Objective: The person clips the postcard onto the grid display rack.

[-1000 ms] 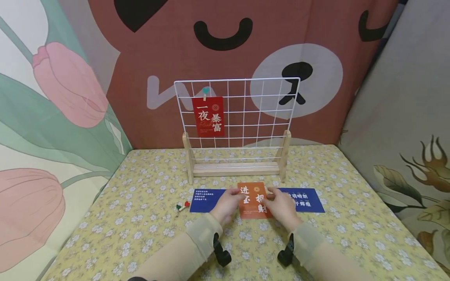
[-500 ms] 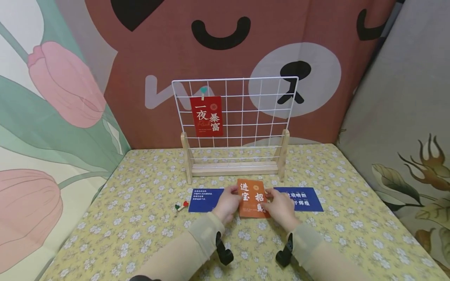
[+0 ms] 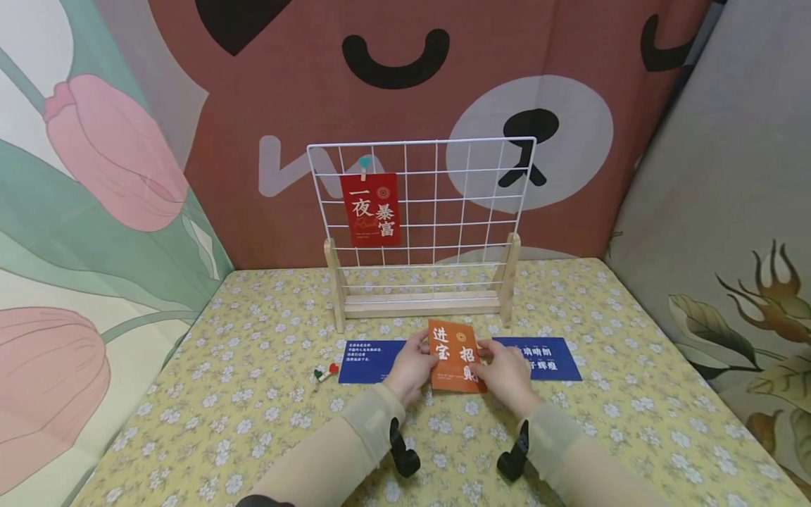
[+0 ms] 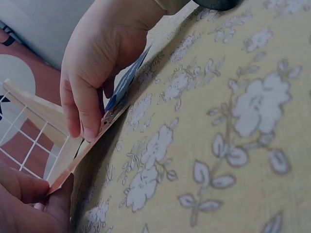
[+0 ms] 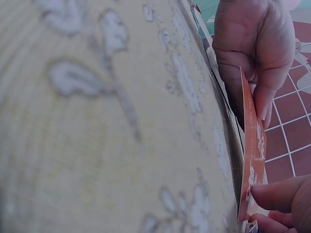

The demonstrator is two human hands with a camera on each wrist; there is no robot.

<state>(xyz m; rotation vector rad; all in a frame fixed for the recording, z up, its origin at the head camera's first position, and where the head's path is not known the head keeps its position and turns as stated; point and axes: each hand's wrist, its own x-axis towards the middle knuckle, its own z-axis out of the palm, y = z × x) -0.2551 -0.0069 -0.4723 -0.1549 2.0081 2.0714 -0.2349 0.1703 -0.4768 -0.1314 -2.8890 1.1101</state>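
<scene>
Both hands pinch an orange card [image 3: 451, 358] with white characters, low over the table in the head view. My left hand [image 3: 410, 370] grips its left edge and my right hand [image 3: 509, 379] its right edge. The card's top edge tilts up off the cloth. In the right wrist view, the right thumb [image 5: 277, 194] presses the printed face. A small metallic bit shows under those fingers; its kind is unclear. Blue cards lie on either side, the left one [image 3: 367, 362] and the right one [image 3: 548, 359] partly covered by the hands.
A white wire grid [image 3: 437, 204] on a wooden stand [image 3: 421, 303] stands behind the hands. A red card [image 3: 372, 211] hangs on its left part from a clip with a teal heart [image 3: 365, 163]. Small heart clips [image 3: 326, 372], red and green, lie left on the floral cloth [image 3: 272, 422].
The orange card's top edge has risen a little and leans more upright, with both hands still pinching its sides. The head view has shifted slightly. The hanging red card and blue cards stay put.
</scene>
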